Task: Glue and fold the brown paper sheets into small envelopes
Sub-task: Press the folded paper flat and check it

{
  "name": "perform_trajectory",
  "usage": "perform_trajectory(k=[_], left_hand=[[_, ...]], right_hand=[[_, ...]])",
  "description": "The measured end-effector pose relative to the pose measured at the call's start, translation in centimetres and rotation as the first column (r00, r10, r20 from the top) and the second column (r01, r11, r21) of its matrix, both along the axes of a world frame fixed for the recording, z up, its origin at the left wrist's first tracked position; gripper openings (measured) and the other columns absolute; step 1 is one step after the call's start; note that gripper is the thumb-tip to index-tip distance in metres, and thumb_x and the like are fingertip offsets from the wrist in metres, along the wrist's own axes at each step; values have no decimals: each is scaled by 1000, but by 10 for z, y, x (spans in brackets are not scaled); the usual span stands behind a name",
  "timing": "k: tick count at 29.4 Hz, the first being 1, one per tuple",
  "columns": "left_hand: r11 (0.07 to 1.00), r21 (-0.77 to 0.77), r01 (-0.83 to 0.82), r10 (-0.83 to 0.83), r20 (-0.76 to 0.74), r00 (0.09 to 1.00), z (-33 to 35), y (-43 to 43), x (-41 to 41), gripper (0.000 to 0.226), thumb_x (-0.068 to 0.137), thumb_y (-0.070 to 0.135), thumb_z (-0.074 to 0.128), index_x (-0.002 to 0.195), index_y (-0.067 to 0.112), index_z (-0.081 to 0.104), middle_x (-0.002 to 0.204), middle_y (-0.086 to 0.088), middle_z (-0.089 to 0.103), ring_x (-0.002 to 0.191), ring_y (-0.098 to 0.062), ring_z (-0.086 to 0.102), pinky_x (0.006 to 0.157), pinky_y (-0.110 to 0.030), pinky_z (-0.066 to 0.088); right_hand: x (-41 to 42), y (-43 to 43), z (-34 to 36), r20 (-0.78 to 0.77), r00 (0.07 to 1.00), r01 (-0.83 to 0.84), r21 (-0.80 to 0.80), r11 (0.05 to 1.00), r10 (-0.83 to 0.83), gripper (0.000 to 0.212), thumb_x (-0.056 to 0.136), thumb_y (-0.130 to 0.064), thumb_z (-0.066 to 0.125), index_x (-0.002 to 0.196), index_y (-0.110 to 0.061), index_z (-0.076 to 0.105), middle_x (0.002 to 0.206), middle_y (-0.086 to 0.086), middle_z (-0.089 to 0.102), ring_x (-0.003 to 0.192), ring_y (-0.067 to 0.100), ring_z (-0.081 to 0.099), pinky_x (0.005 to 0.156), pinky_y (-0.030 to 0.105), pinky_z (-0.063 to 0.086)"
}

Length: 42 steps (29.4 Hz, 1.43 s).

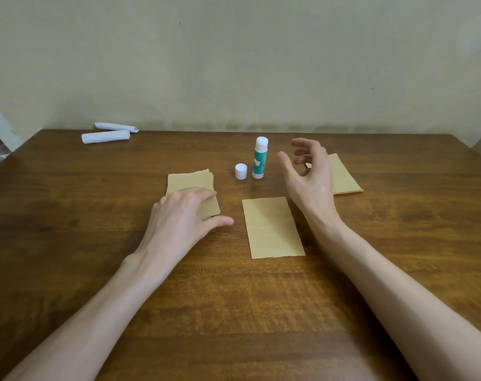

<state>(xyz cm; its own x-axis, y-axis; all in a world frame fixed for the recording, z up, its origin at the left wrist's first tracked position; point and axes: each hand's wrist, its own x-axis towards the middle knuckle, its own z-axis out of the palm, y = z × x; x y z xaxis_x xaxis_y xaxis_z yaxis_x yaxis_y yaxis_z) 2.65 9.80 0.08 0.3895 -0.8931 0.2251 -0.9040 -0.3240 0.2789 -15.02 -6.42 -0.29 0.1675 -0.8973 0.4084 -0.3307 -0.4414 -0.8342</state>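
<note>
The left hand (184, 213) rests relaxed on the paper stack (189, 180); the right hand (308, 171) hovers spread and empty, at three o'clock of the glue stick (260, 158). The single sheet (272, 226) looks light and limp: pinch an edge.

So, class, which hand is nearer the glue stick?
Right. The right hand is just right of the glue stick; the left hand rests on the paper stack, farther away to the left.

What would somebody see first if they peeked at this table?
Probably the green and white glue stick, standing uncapped in the middle with its white cap just left of it. Then the two hands: the left hand rests on a stack of brown sheets, the right hand hovers open beside the glue stick. A single brown sheet lies flat between the arms.
</note>
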Motion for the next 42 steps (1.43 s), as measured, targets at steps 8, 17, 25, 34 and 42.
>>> perform_trajectory(k=[8, 17, 25, 34, 42], left_hand=[[981, -186, 57, -49, 47, 998, -2, 6, -3, 34, 95, 51, 68, 112, 24, 82, 103, 6, 80, 93, -16, 75, 90, -40, 59], [785, -594, 178, -117, 140, 983, 3, 10, 1, 22, 99, 16, 70, 116, 5, 79, 112, -9, 78, 100, -21, 77, 82, -35, 64], [689, -578, 436, -371, 235, 898, -8, 8, -3, 22, 103, 18, 70, 120, 7, 78, 124, -4, 75, 114, -14, 72, 96, -34, 61], [722, -576, 384, -397, 110, 911, -7, 3, -14, 24, 103, 18, 66, 124, 10, 76, 122, 0, 75, 112, -9, 71, 98, -27, 58], [835, -494, 242, -267, 21, 964, -11, 0, -12, 25, 100, 11, 63, 120, 18, 75, 112, 9, 74, 98, -3, 67, 87, -21, 55]], right_hand=[[-3, 16, -9, -48, 996, -71, -29, 997, 69, 24, 99, -35, 68, 122, -27, 66, 112, -8, 63, 101, 6, 58, 84, 23, 48], [6, 38, -3, -157, 929, -326, 79, 942, 335, 9, 100, -24, 70, 103, -21, 77, 88, -15, 72, 82, -5, 62, 71, 9, 45], [12, 54, 20, 408, 806, -588, 629, 508, 429, 54, 102, -53, 60, 126, -6, 71, 107, 12, 80, 102, 28, 78, 85, 32, 62], [-21, 33, 24, 136, 956, -286, 646, 708, 261, 24, 102, -24, 70, 125, -17, 70, 111, 2, 79, 97, 15, 78, 86, 34, 64], [-57, 26, 26, -30, 982, -126, 626, 770, 186, 15, 100, -39, 71, 106, -26, 71, 101, -2, 77, 87, 12, 74, 66, 27, 55]])
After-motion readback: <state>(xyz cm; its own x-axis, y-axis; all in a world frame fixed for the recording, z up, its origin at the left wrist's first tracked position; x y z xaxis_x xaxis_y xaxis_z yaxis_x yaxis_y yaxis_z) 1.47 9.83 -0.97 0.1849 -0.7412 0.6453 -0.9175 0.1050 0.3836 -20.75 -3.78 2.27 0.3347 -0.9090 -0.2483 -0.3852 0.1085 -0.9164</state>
